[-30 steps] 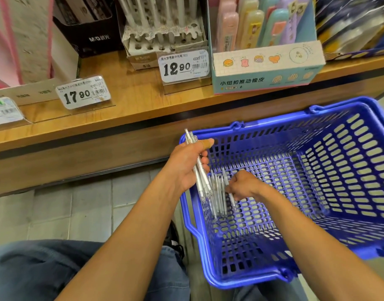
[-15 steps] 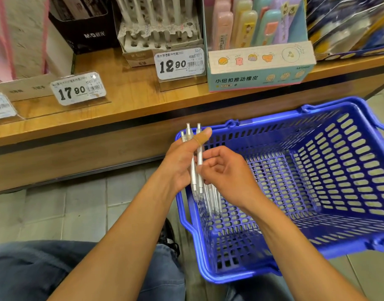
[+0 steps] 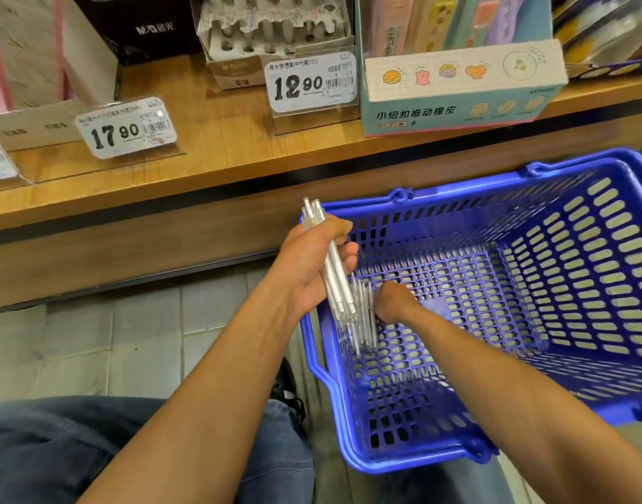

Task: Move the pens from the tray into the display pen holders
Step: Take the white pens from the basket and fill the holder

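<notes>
Left hand [image 3: 312,263]: raised at the near-left corner of the basket, thumb and curled fingers clasped round a small bundle of clear pens [image 3: 330,263], the bundle tilted with its clicker ends up and away, tips pointing down into the basket; right hand [image 3: 392,301]: lowered inside the basket, knuckles up, fingers curled down onto the loose pens [image 3: 364,318], though whether it actually pinches one cannot be told, the fingertips being hidden; loose pens: several clear-barrelled pieces lying side by side against the basket's left wall, just beneath the held bundle; blue basket [image 3: 530,220]: slotted plastic, set on the floor below the shelf, its floor otherwise bare to view; wooden shelf [image 3: 217,140]: runs across the upper frame, above and behind the basket; display pen holder [image 3: 272,34]: pale cardboard rack with rows of round holes, standing on the shelf behind a price tag reading 12.90 [image 3: 312,83], well apart from both hands; second price tag reading 17.90 [image 3: 125,129]: to the left on the shelf edge; eraser box [image 3: 457,85]: pale blue and white with printed food drawings, right of the rack; black box [image 3: 145,27]: left of the rack; denim-clad knee [image 3: 76,449]: lower left corner; tiled floor [image 3: 112,340]: grey, beneath the shelf.
</notes>
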